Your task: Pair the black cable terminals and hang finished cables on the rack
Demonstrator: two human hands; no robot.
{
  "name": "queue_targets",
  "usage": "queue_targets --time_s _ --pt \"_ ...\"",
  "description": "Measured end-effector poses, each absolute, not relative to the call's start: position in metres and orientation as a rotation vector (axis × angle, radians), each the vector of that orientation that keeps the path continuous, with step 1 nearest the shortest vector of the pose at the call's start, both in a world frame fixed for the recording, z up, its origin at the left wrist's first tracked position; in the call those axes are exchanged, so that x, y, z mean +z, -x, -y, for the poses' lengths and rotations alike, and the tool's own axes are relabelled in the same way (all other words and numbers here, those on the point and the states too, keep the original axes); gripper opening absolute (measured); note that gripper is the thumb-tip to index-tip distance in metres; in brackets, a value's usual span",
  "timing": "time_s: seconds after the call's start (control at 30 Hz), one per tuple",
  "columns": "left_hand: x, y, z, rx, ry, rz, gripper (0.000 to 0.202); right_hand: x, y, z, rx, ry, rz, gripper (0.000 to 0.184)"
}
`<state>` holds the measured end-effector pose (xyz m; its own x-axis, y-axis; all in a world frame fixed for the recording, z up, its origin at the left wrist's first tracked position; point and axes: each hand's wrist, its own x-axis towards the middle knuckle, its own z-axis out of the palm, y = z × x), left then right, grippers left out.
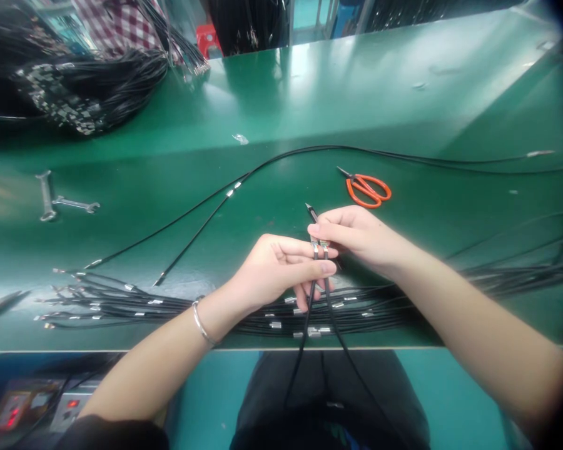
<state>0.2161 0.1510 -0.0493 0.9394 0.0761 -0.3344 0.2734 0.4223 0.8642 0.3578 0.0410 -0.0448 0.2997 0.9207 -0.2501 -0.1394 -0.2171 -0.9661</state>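
Head cam — two thin black silver-clipped cables (304,331) are held by the left hand (278,269) and right hand (359,237) — both pinched pretty much closed.

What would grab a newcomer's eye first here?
Probably the orange-handled scissors, vivid on the glossy green tabletop beyond the bare right hand. Then the bare left hand, silver bracelet at its wrist, holding two slim black cables with the right. Upper left, a black cable heap gleams with silvery ends.

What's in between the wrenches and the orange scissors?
In the head view, two black cables with small silver tags pass between the wrenches and the scissors.
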Motion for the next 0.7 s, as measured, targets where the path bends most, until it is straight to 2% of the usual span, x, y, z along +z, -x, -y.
queue_targets --time_s 0.17,0.4,0.7 --pt "-0.0485 -0.2156 -0.1509 -0.137 -1.110 -0.359 0.043 -0.0471 -0.3582 -0.0431 1.277 1.364 0.697 0.049" --pt "-0.0501 -0.2156 -0.1514 -0.136 -1.102 -0.343 0.031 -0.0497 -0.3591 -0.0433 1.353 1.352 0.606 0.045" --pt "-0.0508 -0.2158 -0.1521 -0.151 -1.124 -0.363 0.032 -0.0486 -0.3592 -0.0436 1.373 1.376 0.615 0.046"
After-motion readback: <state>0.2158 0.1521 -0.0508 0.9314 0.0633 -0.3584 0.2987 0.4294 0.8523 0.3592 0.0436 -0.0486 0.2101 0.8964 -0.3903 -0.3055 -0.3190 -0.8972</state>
